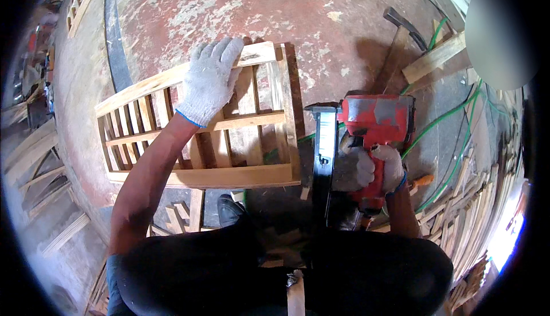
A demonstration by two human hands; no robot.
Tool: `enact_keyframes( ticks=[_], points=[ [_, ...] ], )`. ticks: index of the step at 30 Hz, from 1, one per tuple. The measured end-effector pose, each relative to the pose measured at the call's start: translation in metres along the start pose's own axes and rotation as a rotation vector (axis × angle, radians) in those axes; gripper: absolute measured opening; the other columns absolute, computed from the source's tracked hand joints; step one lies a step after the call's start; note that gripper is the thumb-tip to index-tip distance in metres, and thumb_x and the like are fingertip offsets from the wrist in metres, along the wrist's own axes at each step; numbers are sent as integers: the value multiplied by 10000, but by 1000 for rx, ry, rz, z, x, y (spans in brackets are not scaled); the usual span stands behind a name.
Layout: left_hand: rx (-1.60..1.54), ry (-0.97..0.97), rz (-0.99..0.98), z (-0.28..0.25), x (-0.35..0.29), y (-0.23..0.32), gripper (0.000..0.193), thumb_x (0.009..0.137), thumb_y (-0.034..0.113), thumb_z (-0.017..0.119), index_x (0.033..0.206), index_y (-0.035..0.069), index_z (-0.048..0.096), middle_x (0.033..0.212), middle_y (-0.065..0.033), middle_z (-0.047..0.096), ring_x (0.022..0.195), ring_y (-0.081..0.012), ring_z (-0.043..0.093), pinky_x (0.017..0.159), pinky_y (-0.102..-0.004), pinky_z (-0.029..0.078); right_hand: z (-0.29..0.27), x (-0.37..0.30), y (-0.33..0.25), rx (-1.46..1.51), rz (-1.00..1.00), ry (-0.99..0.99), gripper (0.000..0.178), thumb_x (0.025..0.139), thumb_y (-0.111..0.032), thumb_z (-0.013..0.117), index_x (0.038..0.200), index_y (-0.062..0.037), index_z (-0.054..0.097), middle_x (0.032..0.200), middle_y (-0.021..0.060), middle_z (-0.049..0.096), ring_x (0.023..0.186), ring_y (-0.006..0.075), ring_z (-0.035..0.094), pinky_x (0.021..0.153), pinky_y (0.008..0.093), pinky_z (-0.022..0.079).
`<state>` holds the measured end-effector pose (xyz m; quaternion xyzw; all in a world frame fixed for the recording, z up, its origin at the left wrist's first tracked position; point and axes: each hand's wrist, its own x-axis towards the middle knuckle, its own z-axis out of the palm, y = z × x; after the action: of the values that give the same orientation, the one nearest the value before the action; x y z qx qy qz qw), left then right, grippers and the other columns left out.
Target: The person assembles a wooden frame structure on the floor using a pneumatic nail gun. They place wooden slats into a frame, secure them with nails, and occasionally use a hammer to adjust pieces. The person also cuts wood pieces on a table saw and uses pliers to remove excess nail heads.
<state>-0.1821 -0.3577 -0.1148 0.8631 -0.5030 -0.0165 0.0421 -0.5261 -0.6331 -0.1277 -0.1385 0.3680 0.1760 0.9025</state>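
Note:
My left hand, in a white knit glove with a blue cuff edge, grips the far rail of a wooden slatted frame. Its fingers lie over the rail, with the thumb on the inner side. The frame lies before my knees; its rails run left to right, crossed by several slats. In my gloved right hand, the handle of a red nail gun is held. The gun's black nose points left, just off the frame's right end, and its long magazine runs back toward my lap.
A hammer lies beyond the nail gun, beside a wood block. A green hose winds along the right. Stacked wood strips fill the lower right; cut pieces lie by my shoe. Another slatted piece stands far left.

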Motion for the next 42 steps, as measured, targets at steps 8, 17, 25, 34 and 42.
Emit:
enact_keyframes(
  ticks=[8, 17, 25, 34, 42],
  points=[
    [8, 33, 41, 7, -2, 4, 613, 916, 165, 674, 1474, 44, 451, 1366, -191, 568, 1235, -385, 551, 1092, -507, 410, -21, 7, 3, -71, 3, -107, 370, 889, -394, 595, 755, -52, 556, 598, 69, 521, 500, 237, 516, 514, 396, 441],
    [280, -169, 116, -3, 12, -2, 651, 943, 217, 642, 1516, 37, 392, 1243, -167, 605, 1048, -333, 647, 898, -433, 518, -8, 7, 4, -126, -63, -90, 379, 923, -392, 591, 935, -15, 623, 627, 47, 519, 507, 207, 520, 497, 370, 436],
    [539, -38, 224, 4, -2, -12, 701, 933, 157, 586, 1569, 55, 307, 1294, -155, 566, 1053, -285, 621, 966, -442, 448, 3, 7, 4, -199, -157, -97, 508, 942, -399, 601, 1177, 52, 613, 628, -6, 523, 486, 157, 523, 463, 313, 438],
    [468, 45, 115, 15, -3, 3, 675, 886, 98, 605, 1510, 53, 350, 1202, -136, 551, 1010, -290, 569, 916, -434, 461, 0, 5, 5, -153, -124, -108, 495, 951, -389, 591, 1189, 45, 607, 646, 3, 522, 507, 160, 524, 474, 325, 447],
    [425, 18, 97, 22, -3, -3, 676, 874, 127, 637, 1489, 21, 378, 1196, -147, 562, 1033, -300, 576, 938, -444, 464, -2, 5, 7, -181, -123, -46, 454, 932, -345, 582, 1136, 59, 612, 667, 15, 513, 538, 186, 529, 520, 372, 463]
  ],
)
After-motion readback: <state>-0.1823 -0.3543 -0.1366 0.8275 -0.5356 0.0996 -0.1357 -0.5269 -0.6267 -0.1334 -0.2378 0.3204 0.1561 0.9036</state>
